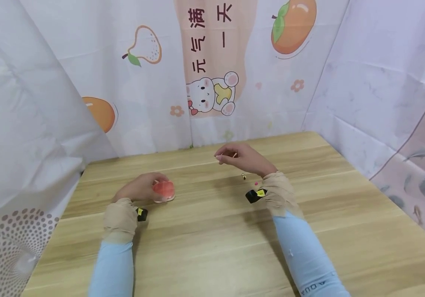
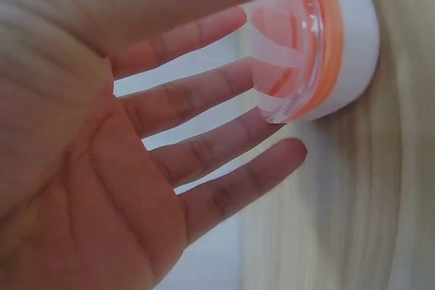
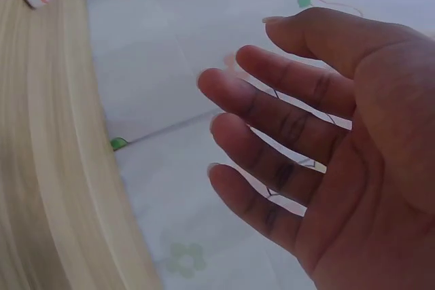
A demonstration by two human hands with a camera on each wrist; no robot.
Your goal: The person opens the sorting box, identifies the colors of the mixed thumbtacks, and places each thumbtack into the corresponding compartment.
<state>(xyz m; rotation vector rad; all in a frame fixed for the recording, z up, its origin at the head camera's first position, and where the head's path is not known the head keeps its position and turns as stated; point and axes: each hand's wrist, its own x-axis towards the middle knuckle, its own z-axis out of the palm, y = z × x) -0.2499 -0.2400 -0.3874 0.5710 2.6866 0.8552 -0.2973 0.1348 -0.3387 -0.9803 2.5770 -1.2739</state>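
Observation:
A small rounded box (image 1: 164, 189) with a see-through pink-orange lid and a white base sits on the left part of the wooden table. My left hand (image 1: 142, 187) holds it between thumb and fingers; in the left wrist view the fingertips lie against the clear lid (image 2: 282, 66). The box's contents cannot be made out. Raised above the table, to the right of the box, is my right hand (image 1: 243, 157). Its fingers are loosely bent, and the right wrist view shows nothing between the fingers and thumb.
Near the right wrist lie a tiny dark-and-gold piece (image 1: 244, 176) and a tiny pink piece (image 1: 256, 183). A printed curtain (image 1: 153, 90) hangs along the back edge of the wooden table (image 1: 197, 247); more cloth hangs at both sides.

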